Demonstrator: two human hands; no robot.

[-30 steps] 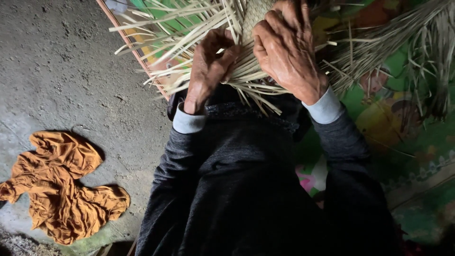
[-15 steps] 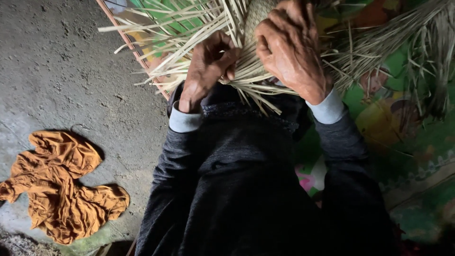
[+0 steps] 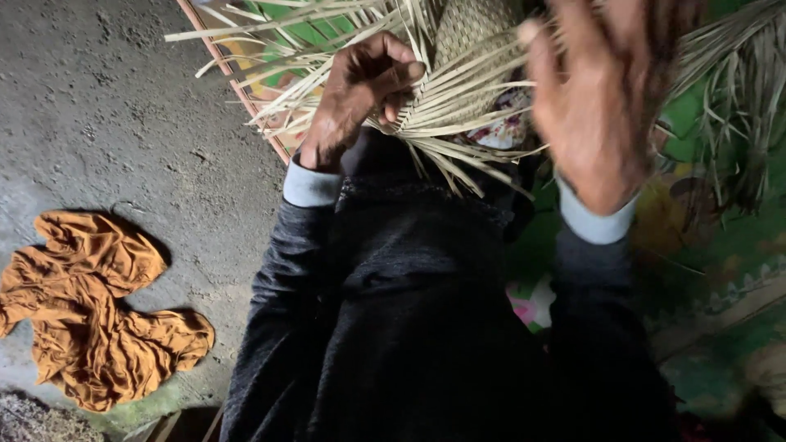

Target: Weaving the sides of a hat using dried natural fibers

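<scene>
A partly woven mat of pale palm-leaf strips (image 3: 471, 37) lies in front of me, with long loose strips (image 3: 286, 33) fanning out to the left and right. My left hand (image 3: 356, 94) is closed, pinching loose strips at the woven edge. My right hand (image 3: 602, 98) is lifted above the strips, blurred, with its fingers spread and nothing in it. Both arms wear dark sleeves with pale blue cuffs (image 3: 311, 184).
A crumpled orange cloth (image 3: 90, 307) lies on the grey concrete floor (image 3: 106, 123) at the lower left. A colourful green patterned mat (image 3: 720, 245) covers the ground to the right. More dry leaf strips (image 3: 741, 123) pile at the upper right.
My right hand has lifted off the weave and opened its fingers. My left hand has stayed gripping the strips, and the view has shifted closer.
</scene>
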